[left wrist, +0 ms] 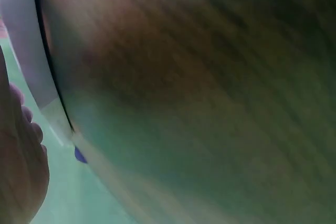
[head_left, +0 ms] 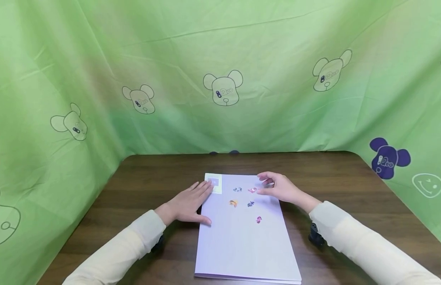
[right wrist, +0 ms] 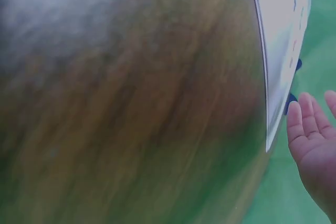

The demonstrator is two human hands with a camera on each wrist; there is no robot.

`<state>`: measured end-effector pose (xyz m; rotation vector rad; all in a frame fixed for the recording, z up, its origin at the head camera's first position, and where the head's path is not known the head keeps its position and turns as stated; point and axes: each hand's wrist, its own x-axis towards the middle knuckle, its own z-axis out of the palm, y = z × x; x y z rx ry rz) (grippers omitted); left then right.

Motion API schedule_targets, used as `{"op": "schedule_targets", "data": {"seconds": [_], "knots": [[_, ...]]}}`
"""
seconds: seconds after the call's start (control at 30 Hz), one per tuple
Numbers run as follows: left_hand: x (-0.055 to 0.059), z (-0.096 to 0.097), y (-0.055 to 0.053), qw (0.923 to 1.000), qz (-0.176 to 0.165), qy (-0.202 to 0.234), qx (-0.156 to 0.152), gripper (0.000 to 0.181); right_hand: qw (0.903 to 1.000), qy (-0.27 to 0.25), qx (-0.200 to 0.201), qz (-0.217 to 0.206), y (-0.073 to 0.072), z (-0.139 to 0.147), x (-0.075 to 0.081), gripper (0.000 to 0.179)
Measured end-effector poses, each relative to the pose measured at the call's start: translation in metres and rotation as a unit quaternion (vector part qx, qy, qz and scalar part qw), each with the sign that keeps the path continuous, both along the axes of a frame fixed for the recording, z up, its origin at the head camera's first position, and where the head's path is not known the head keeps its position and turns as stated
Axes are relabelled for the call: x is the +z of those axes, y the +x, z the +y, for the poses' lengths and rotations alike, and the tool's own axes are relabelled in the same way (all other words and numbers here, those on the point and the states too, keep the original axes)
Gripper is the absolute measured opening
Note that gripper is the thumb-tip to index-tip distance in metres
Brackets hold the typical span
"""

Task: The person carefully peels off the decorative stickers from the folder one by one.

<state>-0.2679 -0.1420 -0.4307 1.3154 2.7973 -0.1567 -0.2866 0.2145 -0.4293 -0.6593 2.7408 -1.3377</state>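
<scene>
A large, pale, thin flat pad (head_left: 242,245) lies on the table, with a pale label (head_left: 217,184) at its far left corner. My left hand (head_left: 192,202) rests along its left edge, fingers straight and the thumb stretched towards me. Over the far right part is my right hand (head_left: 277,188), its fingers loosely bent and nothing seen between them. Its thumb tip is right beside a small pink figure (head_left: 252,190). Near that are a grey-blue figure (head_left: 237,189), an orange one (head_left: 233,203), a dark blue one (head_left: 250,204) and a lower pink one (head_left: 259,219).
The brown wood-grain table (head_left: 156,170) spreads around the pad on all sides. Green cloth (head_left: 220,126) printed with bear heads hangs behind and at both sides. A dark wrist device (head_left: 316,236) sits under the right sleeve.
</scene>
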Motion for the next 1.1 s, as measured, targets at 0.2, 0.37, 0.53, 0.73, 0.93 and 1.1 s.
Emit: {"op": "schedule_targets", "data": {"seconds": [0.2,0.37,0.53,0.73,0.93,1.1], "knots": [[-0.002,0.004,0.003,0.9998,-0.019,-0.007,0.007,0.112,0.9998,0.004,0.014,-0.011,-0.008,-0.005,-0.005,0.048],[-0.003,0.005,0.004,0.9996,-0.027,-0.003,0.009,0.111,0.9991,0.018,0.025,-0.030,-0.016,-0.007,-0.011,0.041],[-0.003,0.006,0.004,0.9995,-0.031,-0.003,0.010,0.111,0.9982,0.028,0.032,-0.043,-0.021,-0.007,-0.013,0.039],[-0.003,0.007,0.004,0.9992,-0.036,-0.009,0.013,0.112,0.9974,0.035,0.048,-0.041,-0.023,-0.008,-0.015,0.038],[-0.003,0.007,0.003,0.9992,-0.037,-0.010,0.014,0.112,0.9957,0.072,0.052,-0.029,-0.023,-0.011,-0.015,0.030],[-0.004,0.007,0.003,0.9989,-0.042,-0.011,0.017,0.112,0.9941,0.089,0.060,-0.015,-0.022,-0.016,-0.011,0.022]]}}
